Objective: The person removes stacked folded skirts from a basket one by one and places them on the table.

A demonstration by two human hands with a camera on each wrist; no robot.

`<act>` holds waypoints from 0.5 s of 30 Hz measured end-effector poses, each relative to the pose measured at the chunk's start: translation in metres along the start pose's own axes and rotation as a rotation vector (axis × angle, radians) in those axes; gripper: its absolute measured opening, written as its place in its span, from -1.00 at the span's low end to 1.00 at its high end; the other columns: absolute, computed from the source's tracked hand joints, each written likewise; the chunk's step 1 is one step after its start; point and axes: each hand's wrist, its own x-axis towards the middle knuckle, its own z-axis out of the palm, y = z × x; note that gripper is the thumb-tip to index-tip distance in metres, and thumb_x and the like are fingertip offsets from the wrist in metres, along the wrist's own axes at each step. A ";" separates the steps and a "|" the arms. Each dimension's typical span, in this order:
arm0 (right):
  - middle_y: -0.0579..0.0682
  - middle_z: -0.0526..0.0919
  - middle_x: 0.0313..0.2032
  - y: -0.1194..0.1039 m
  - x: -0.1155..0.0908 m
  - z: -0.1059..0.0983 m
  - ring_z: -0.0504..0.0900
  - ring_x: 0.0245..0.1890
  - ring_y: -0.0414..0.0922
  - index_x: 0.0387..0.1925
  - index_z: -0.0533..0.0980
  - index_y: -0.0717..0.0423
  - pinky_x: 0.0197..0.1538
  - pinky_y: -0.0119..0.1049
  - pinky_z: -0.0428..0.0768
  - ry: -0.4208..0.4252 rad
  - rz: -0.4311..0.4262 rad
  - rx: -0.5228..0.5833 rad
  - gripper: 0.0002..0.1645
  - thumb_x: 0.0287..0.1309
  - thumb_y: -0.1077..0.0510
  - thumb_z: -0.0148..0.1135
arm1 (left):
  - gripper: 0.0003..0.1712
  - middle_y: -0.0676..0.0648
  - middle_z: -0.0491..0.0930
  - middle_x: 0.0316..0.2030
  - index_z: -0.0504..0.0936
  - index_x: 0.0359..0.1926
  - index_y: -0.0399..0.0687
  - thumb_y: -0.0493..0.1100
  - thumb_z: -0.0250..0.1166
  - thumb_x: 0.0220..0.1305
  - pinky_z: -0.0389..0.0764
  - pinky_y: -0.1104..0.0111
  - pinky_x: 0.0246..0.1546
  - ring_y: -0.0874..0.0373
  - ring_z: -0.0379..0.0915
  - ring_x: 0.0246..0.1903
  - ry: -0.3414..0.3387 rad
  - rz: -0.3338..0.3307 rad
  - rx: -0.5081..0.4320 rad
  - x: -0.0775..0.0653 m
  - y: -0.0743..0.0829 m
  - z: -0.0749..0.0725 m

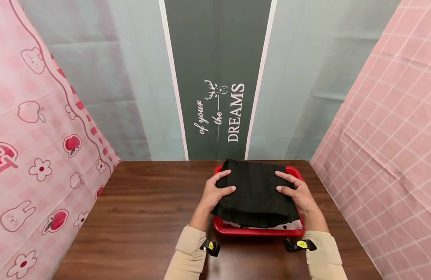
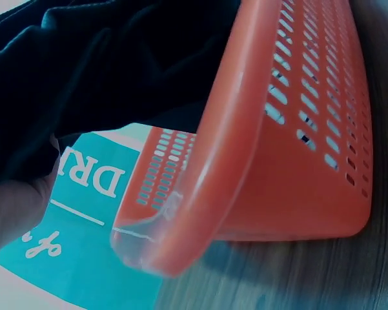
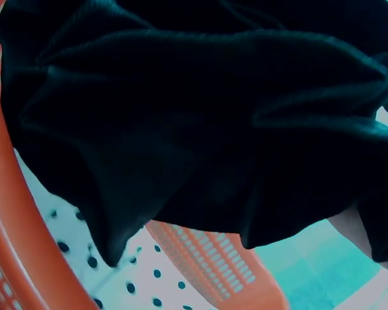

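A folded black cloth garment [image 1: 253, 190] lies over a red plastic basket [image 1: 260, 231], its layered lower edge hanging loosely toward the front. My left hand [image 1: 215, 190] grips its left side, thumb on top and other fingers partly hidden. On the opposite side my right hand [image 1: 299, 194] holds it the same way. Beneath it, white cloth with black dots [image 3: 135, 278] shows inside the basket in the right wrist view. In the left wrist view the black garment [image 2: 103, 77] extends above the basket's perforated wall [image 2: 297, 161].
The basket stands on the right part of a brown wooden table [image 1: 149, 210]. Behind the table hangs a grey-green curtain [image 1: 218, 46] with white lettering. Pink patterned cloths hang at the left [image 1: 37, 147] and right [image 1: 386, 140].
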 end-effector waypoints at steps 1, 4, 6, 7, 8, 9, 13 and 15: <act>0.05 0.57 -0.08 0.002 0.000 0.002 0.65 -0.25 -0.05 0.26 0.30 0.27 -0.31 -0.18 0.61 -0.005 -0.001 0.006 -0.39 0.15 0.49 0.09 | -0.38 -0.18 0.39 0.13 0.45 0.18 -0.24 -0.40 0.35 0.04 0.49 0.28 -0.07 0.02 0.46 -0.08 0.002 -0.004 -0.005 -0.002 0.000 -0.002; 0.06 0.57 -0.07 0.009 0.002 0.010 0.65 -0.24 -0.05 0.25 0.31 0.28 -0.28 -0.17 0.61 -0.020 -0.008 0.024 -0.42 0.16 0.49 0.07 | -0.37 -0.17 0.38 0.15 0.44 0.19 -0.25 -0.41 0.36 0.03 0.49 0.30 -0.08 0.02 0.46 -0.07 0.011 0.002 -0.007 -0.007 0.001 -0.010; 0.07 0.57 -0.07 0.012 0.005 0.014 0.65 -0.25 -0.05 0.24 0.32 0.29 -0.28 -0.17 0.61 -0.021 -0.012 0.024 -0.43 0.17 0.48 0.07 | -0.36 -0.18 0.38 0.15 0.44 0.20 -0.25 -0.41 0.36 0.03 0.48 0.30 -0.08 0.02 0.45 -0.07 0.014 0.012 0.003 -0.010 0.003 -0.016; 0.07 0.57 -0.07 0.013 0.007 0.017 0.65 -0.25 -0.05 0.23 0.33 0.29 -0.27 -0.17 0.61 -0.018 -0.013 0.018 -0.44 0.17 0.48 0.08 | -0.36 -0.19 0.38 0.15 0.43 0.20 -0.26 -0.41 0.36 0.03 0.49 0.30 -0.09 0.01 0.45 -0.07 0.015 0.015 0.004 -0.011 0.004 -0.018; 0.07 0.57 -0.07 0.014 0.010 0.019 0.65 -0.25 -0.05 0.22 0.33 0.29 -0.26 -0.18 0.60 -0.017 -0.011 0.012 -0.45 0.17 0.47 0.08 | -0.36 -0.20 0.38 0.15 0.43 0.20 -0.26 -0.41 0.36 0.03 0.49 0.31 -0.10 0.02 0.45 -0.08 0.021 0.017 0.008 -0.012 0.005 -0.021; 0.07 0.56 -0.08 0.015 0.012 0.022 0.64 -0.25 -0.05 0.22 0.33 0.29 -0.25 -0.18 0.60 -0.018 -0.007 0.005 -0.45 0.17 0.46 0.09 | -0.36 -0.20 0.38 0.14 0.43 0.20 -0.26 -0.41 0.36 0.03 0.49 0.31 -0.11 0.02 0.45 -0.08 0.028 0.017 0.013 -0.013 0.007 -0.024; 0.07 0.56 -0.07 0.016 0.022 0.034 0.64 -0.24 -0.03 0.21 0.34 0.29 -0.23 -0.16 0.60 -0.021 0.024 -0.010 -0.45 0.16 0.43 0.13 | -0.35 -0.22 0.38 0.14 0.42 0.21 -0.26 -0.42 0.35 0.04 0.51 0.31 -0.14 0.00 0.46 -0.09 0.046 0.005 0.011 -0.018 0.012 -0.037; 0.08 0.56 -0.07 0.017 0.026 0.040 0.64 -0.25 -0.03 0.21 0.35 0.28 -0.24 -0.16 0.60 -0.008 0.041 -0.014 -0.45 0.14 0.42 0.15 | -0.35 -0.22 0.36 0.16 0.41 0.21 -0.27 -0.42 0.35 0.04 0.50 0.31 -0.13 0.01 0.46 -0.07 0.051 0.004 0.017 -0.020 0.014 -0.043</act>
